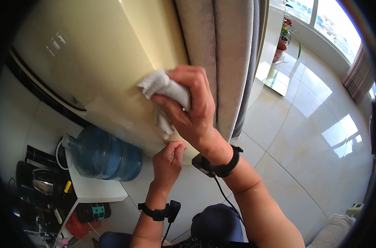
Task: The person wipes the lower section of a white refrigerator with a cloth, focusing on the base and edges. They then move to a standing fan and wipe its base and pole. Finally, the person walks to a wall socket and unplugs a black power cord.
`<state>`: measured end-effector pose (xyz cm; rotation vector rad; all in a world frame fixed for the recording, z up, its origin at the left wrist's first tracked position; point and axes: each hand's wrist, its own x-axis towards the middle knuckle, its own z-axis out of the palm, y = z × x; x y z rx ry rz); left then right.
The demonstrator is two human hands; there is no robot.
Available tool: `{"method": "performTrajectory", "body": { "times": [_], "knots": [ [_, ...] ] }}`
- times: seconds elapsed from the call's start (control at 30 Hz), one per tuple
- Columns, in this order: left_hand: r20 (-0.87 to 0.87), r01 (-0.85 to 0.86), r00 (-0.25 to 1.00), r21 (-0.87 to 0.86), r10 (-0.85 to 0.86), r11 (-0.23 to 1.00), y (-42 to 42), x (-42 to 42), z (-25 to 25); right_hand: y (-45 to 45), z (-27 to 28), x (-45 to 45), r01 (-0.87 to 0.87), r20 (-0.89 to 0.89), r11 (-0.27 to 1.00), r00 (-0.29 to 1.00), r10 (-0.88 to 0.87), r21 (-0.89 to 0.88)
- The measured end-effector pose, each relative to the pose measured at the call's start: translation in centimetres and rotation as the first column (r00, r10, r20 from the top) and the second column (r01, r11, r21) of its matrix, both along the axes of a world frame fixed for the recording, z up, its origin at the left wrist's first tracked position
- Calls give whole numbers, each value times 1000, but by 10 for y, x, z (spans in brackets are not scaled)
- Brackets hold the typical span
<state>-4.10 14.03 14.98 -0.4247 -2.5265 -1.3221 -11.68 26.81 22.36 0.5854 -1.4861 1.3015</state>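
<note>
My right hand (195,105) grips a crumpled pale grey cloth (172,88) and presses it to a glossy cream panel (113,62) with a curved dark trim line. One end of the cloth hangs below my thumb. Lower down, my left hand (169,161) is beside the panel's bottom part, its fingers curled in and the thumb against them. Nothing shows between those fingers; whether they touch the panel is not plain. Each wrist wears a black strap with a small box and a cable.
A blue water bottle (107,155) lies on its side by a white shelf (98,189) holding dark kitchenware. Grey-beige curtains (219,55) hang right of the panel. Glossy floor tiles (278,124) stretch to a potted plant (279,51) near the window.
</note>
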Motion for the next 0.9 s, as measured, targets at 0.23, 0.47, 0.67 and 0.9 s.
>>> {"method": "performTrajectory", "body": {
  "times": [0.23,0.47,0.67,0.9],
  "knots": [
    [69,156,985,5,-156,988,6,-4,-12,15,-130,44,-85,668,994,736,113,-75],
    [166,291,933,171,-318,941,18,-21,-28,32,-142,32,-236,750,918,529,396,-318],
    [213,470,831,222,-513,854,15,-14,-24,24,-133,37,-144,738,863,462,491,-484],
    [361,297,844,303,-397,906,15,-18,8,12,-125,38,105,822,887,435,366,-450]
  ]
}}
